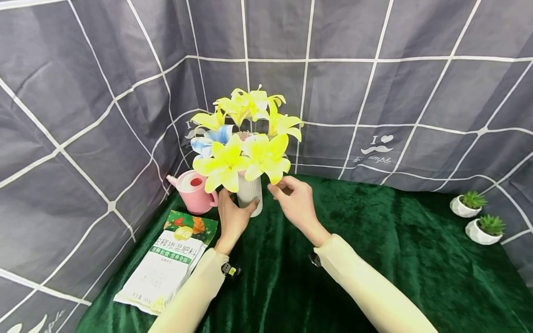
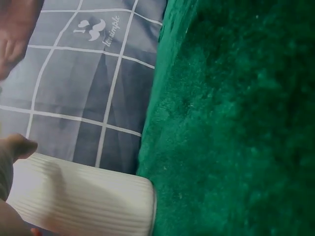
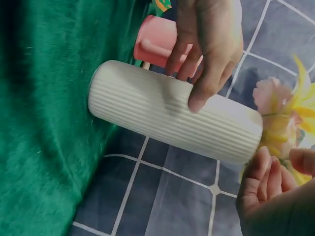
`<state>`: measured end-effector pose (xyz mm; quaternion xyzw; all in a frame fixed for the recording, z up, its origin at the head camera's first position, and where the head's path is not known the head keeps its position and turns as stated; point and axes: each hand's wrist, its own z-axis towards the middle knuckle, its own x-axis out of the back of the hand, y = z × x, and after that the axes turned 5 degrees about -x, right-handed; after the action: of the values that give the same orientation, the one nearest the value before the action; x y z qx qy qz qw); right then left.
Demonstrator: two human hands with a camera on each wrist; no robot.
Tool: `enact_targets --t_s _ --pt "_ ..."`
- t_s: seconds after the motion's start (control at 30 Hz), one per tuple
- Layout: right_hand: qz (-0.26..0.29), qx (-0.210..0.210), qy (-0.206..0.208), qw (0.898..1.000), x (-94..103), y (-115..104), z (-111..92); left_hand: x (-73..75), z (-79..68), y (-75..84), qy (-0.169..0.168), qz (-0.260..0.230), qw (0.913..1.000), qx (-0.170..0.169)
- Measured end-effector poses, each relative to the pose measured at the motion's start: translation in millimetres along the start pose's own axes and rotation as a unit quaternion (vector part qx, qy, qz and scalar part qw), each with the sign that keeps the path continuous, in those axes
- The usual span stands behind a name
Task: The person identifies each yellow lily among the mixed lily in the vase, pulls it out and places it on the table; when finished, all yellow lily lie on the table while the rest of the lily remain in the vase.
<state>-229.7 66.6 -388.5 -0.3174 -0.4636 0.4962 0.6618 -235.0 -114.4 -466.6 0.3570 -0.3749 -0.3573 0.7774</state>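
Note:
A white ribbed vase point(image 1: 250, 196) stands upright on the green cloth, holding yellow lilies point(image 1: 264, 155), a blue and white lily point(image 1: 212, 138) and some pink blooms point(image 3: 273, 96). My left hand point(image 1: 234, 215) grips the vase from its left side, thumb across the front, as the right wrist view also shows. Beside the vase rim, just under the right-hand yellow petals, is my right hand point(image 1: 297, 203). Its fingers are loosely bent, with a gap between thumb and fingertips and nothing seen between them. The stems are hidden inside the vase.
A pink watering can point(image 1: 195, 196) stands close left of the vase. In front of it lies a white and green fertilizer bag point(image 1: 166, 263). Two small potted succulents point(image 1: 465, 206) sit at the far right. Grey checked fabric point(image 1: 341, 92) rises behind the green cloth point(image 1: 374, 249).

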Motion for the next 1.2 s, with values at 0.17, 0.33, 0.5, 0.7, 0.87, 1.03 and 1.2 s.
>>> enact_targets --t_s 0.17,0.33,0.5,0.7,0.87,1.03,1.2 --pt "-0.004 -0.004 -0.002 1.0 -18.6 2 19 -8.6 6.0 -6.3 0.01 -0.016 0.9998 -0.006" --pt "0.015 -0.019 0.031 0.999 -33.2 3 26 -13.7 9.4 -10.6 0.029 -0.024 0.9991 -0.02" --pt "0.026 -0.02 0.073 0.997 -43.8 1 30 -15.8 13.9 -12.8 0.044 -0.018 0.9986 -0.024" --pt "0.017 -0.014 0.126 0.992 -53.8 1 34 -15.6 15.1 -14.5 0.047 -0.013 0.9986 -0.022" --pt "0.023 -0.009 0.154 0.988 -59.6 2 33 -15.6 14.0 -16.8 0.049 -0.014 0.9985 -0.022" --pt "0.038 -0.001 0.178 0.983 -62.6 1 32 -14.4 14.6 -16.5 0.044 -0.023 0.9984 -0.025" --pt "0.038 -0.002 0.199 0.979 -64.5 -1 30 -13.8 15.6 -17.4 0.04 -0.019 0.9989 -0.018"
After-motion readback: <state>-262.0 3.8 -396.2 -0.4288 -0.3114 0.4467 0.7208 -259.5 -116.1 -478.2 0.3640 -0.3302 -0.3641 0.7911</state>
